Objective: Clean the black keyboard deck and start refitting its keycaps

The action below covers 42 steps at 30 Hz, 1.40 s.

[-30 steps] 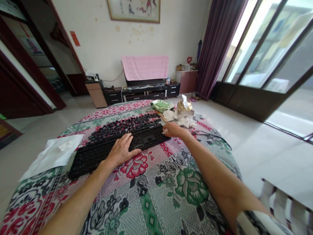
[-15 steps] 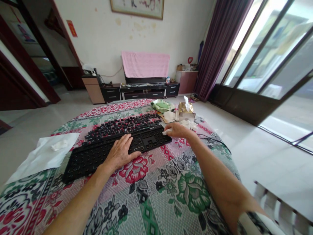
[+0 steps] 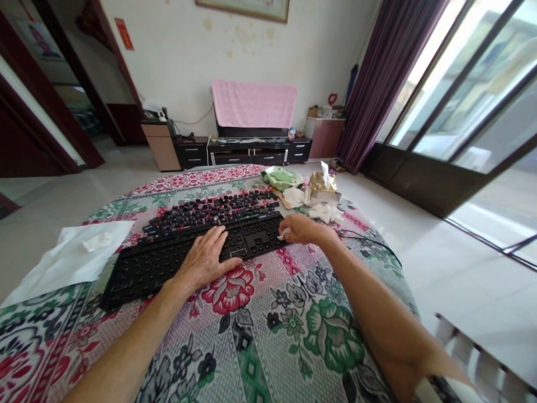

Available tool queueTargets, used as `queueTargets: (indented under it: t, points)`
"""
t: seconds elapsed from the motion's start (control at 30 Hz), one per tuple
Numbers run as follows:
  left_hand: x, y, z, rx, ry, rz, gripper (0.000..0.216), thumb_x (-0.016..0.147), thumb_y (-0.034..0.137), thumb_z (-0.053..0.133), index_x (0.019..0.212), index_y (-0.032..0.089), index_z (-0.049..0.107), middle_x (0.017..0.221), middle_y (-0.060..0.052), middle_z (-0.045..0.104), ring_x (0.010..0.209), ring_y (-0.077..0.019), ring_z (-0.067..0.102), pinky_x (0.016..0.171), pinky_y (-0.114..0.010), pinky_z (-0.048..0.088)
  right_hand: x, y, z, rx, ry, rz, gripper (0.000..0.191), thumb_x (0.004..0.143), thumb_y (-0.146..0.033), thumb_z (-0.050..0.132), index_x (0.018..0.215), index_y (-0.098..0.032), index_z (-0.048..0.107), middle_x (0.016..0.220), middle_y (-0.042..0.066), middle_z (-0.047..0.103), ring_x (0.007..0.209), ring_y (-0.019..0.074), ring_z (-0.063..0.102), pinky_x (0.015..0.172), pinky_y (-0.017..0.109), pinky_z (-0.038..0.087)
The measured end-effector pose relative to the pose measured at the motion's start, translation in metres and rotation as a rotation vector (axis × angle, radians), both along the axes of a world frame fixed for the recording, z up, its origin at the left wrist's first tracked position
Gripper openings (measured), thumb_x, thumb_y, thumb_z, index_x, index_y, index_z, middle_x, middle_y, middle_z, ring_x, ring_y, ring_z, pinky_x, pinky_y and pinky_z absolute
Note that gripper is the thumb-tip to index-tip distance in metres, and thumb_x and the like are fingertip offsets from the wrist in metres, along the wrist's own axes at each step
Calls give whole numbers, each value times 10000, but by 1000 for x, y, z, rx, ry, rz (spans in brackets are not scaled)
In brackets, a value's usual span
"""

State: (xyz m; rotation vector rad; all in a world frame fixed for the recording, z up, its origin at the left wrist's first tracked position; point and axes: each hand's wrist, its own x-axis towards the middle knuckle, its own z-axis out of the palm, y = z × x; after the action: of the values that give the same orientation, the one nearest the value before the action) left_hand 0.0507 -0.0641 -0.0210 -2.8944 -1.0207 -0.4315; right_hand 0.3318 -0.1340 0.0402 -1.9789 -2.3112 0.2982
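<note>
A black keyboard frame (image 3: 168, 260) with its keys taken off lies on a floral tablecloth (image 3: 272, 330). Behind it is a heap of loose black keycaps (image 3: 213, 210). My left hand (image 3: 205, 258) rests flat on the frame's front edge, fingers spread and open. At the frame's right end, my right hand (image 3: 302, 229) is closed in a pinch on a small white tissue wad (image 3: 285, 233) that touches the frame.
A white paper sheet (image 3: 67, 258) with a crumpled tissue lies at the left. A green pack (image 3: 282, 178), a gold tissue box (image 3: 322, 187) and used tissues (image 3: 325, 211) sit at the back right. A black cable (image 3: 369, 238) trails off the table's right edge.
My right hand with the tissue has slid a little nearer along the frame's right end. My left hand has stayed put. The camera has tilted slightly.
</note>
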Motion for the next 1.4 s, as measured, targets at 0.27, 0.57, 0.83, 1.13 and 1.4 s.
queueTargets:
  t: [0.27, 0.57, 0.83, 1.13, 1.4]
  points:
    - [0, 1, -2, -21, -38, -17, 761, 770, 697, 347, 1301, 154, 391, 1420, -143, 333, 1296, -311, 300, 1024, -467, 294, -10, 15, -15, 415, 182, -40, 247, 712, -112, 483, 872, -145, 668, 843, 61, 626, 804, 163, 551, 757, 246, 400]
    - [0, 1, -1, -11, -38, -14, 773, 765, 699, 352, 1289, 132, 403, 1405, -156, 354, 1296, -305, 299, 1025, -459, 296, -28, 44, -38, 435, 162, 10, 246, 782, -127, 446, 926, -148, 644, 902, 76, 578, 879, 172, 541, 795, 247, 392]
    - [0, 1, -3, -32, -42, -9, 789, 757, 722, 331, 1293, 146, 398, 1421, -141, 336, 1301, -302, 293, 1031, -461, 282, -32, 36, -24, 285, -28, -41, 258, 795, -138, 423, 899, -147, 660, 898, 101, 580, 816, 177, 568, 742, 244, 394]
    - [1, -1, 1, -32, -25, 3, 806, 756, 719, 334, 1283, 113, 411, 1410, -155, 348, 1295, -300, 298, 1037, -448, 277, -27, 35, -30, 402, 90, 6, 286, 767, -126, 440, 964, -134, 647, 904, 90, 584, 881, 183, 543, 799, 254, 392]
    - [0, -1, 0, -31, -26, -2, 807, 753, 720, 342, 1291, 120, 399, 1414, -151, 340, 1295, -301, 297, 1035, -453, 279, -39, 33, -28, 311, 21, 36, 240, 753, -145, 466, 881, -142, 668, 884, 87, 568, 808, 180, 550, 743, 255, 399]
